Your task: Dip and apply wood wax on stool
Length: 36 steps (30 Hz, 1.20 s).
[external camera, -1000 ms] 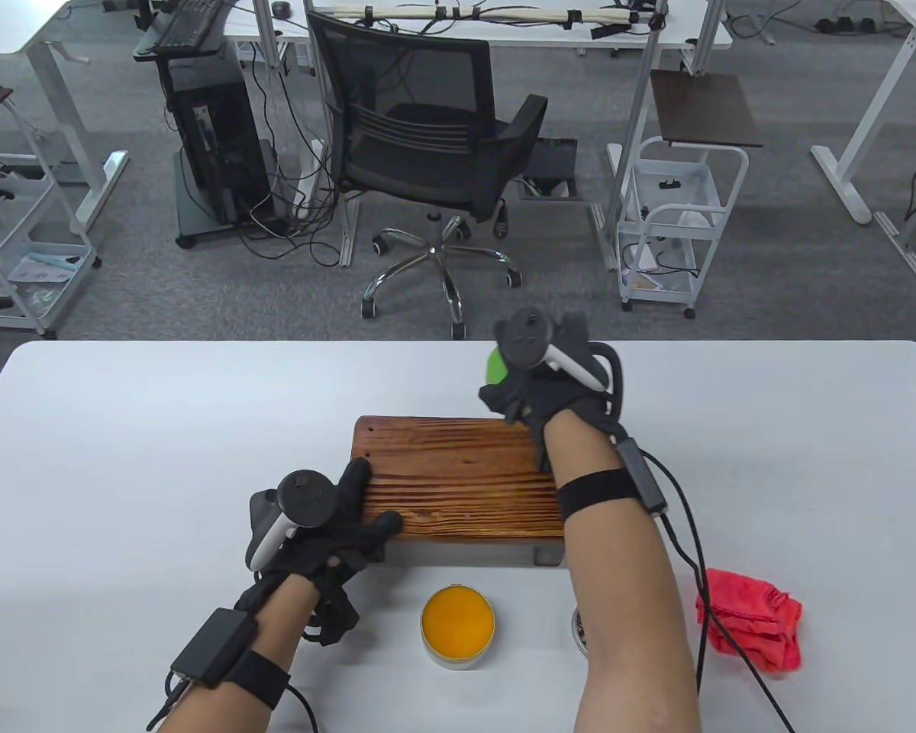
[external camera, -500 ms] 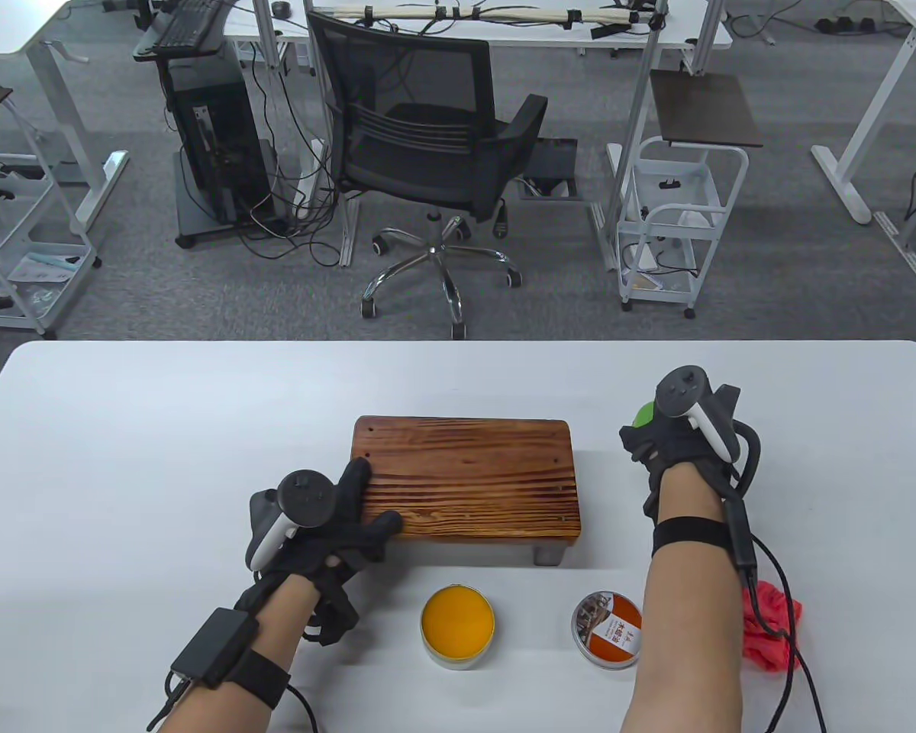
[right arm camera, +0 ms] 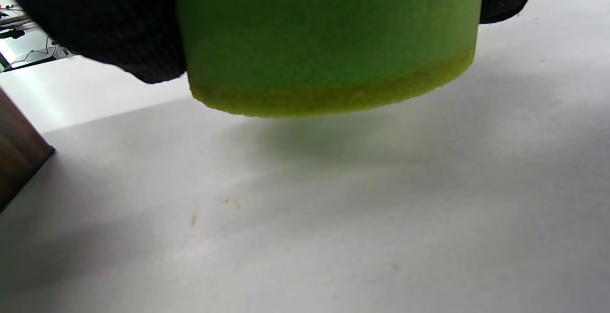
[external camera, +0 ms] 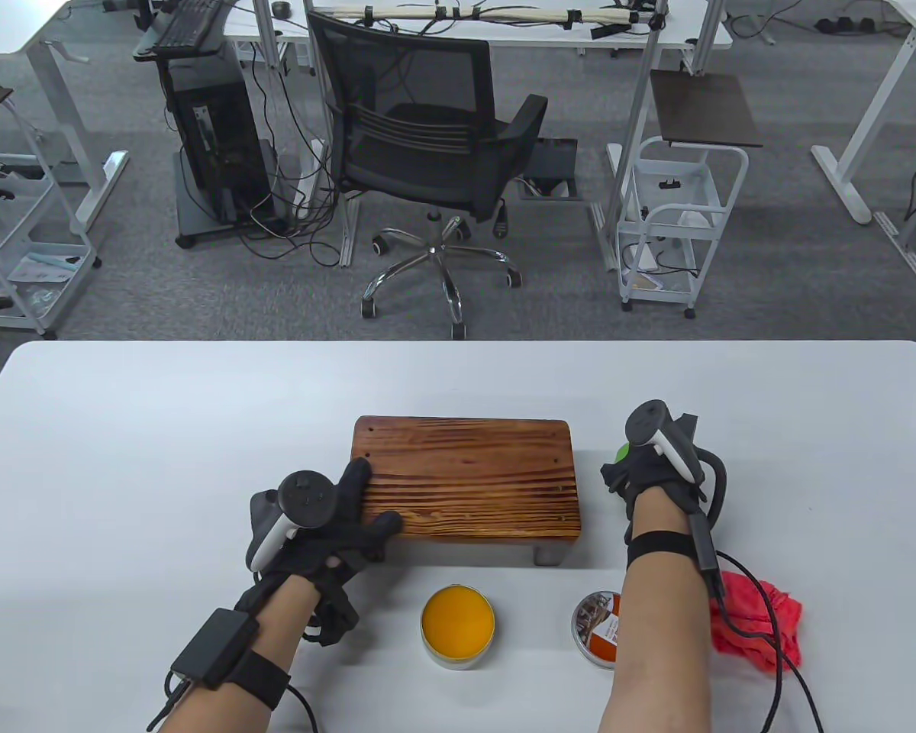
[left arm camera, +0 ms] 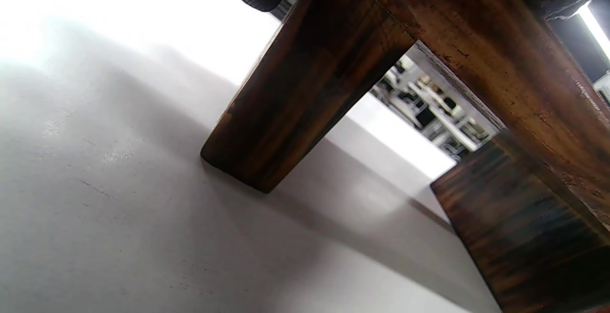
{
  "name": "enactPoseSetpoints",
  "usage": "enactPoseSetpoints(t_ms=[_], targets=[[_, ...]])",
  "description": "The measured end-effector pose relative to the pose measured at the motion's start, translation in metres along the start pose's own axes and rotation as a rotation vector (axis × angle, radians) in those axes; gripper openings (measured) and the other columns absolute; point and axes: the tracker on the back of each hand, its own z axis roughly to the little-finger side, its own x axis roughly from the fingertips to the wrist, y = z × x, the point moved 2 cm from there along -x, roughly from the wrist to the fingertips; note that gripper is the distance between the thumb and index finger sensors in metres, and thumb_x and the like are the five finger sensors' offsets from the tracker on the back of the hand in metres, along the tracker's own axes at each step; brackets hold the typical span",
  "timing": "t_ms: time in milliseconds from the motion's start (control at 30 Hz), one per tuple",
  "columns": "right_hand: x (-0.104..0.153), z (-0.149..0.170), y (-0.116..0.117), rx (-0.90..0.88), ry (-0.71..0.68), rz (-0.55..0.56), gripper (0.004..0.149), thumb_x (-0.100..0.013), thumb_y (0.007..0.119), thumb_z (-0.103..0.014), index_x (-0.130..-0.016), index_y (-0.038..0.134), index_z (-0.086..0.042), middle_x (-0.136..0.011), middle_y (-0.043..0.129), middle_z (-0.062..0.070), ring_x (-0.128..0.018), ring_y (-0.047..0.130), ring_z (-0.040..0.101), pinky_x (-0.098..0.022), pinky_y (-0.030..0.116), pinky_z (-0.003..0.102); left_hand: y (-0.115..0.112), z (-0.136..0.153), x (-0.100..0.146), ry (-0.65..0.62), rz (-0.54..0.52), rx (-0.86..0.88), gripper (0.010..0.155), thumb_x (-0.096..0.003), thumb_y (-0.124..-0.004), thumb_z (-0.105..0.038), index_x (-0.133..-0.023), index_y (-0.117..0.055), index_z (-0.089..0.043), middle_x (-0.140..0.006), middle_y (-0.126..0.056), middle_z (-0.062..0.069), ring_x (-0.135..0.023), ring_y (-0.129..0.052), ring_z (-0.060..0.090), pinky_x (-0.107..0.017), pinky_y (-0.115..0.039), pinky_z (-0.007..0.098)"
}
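The right hand (external camera: 660, 473) grips a green sponge (right arm camera: 329, 41) above the table (external camera: 160, 427), while the left hand (external camera: 328, 519) lies flat, fingers straight, on the stool (external camera: 466, 477).

Your table view looks steeply down from above your own side of the white table (external camera: 122, 427), facing away from you toward an office chair (external camera: 427, 153) and desks beyond. Your left wrist view sits low by the tabletop, tilted, looking up under the wooden stool (left arm camera: 476, 41) at one leg from close by. Your right wrist view hangs just above the table, very near a green sponge (right arm camera: 329, 41). All three views share the stool (external camera: 466, 477) and the table.
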Motion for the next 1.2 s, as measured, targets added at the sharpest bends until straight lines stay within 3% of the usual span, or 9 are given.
enactPoseSetpoints(t_ms=[833, 1200], targets=[[-0.005, -0.001, 0.025, 0.014, -0.001, -0.031, 0.099, -0.038, 0.089, -0.062, -0.112, 0.035, -0.026, -0.116, 0.034, 0.021, -0.096, 0.05, 0.057, -0.068, 0.063, 0.067, 0.0, 0.0, 0.0, 0.0, 0.0, -0.005, 0.105, -0.0448, -0.071, -0.081, -0.116, -0.006, -0.04, -0.125, -0.036, 0.022, -0.109, -0.022, 0.059, -0.066, -0.019, 0.085], [-0.002, 0.003, 0.028, -0.016, -0.004, -0.043, 0.104, -0.037, 0.089, -0.066, -0.112, 0.029, -0.027, -0.117, 0.024, 0.019, -0.099, 0.041, 0.056, -0.07, 0.057, 0.067, -0.001, 0.0, 0.0, 0.0, -0.001, -0.004, 0.105, -0.0451, -0.071, -0.081, -0.116, -0.006, -0.039, -0.125, -0.036, 0.022, -0.109, -0.022, 0.059, -0.066, -0.019, 0.085]])
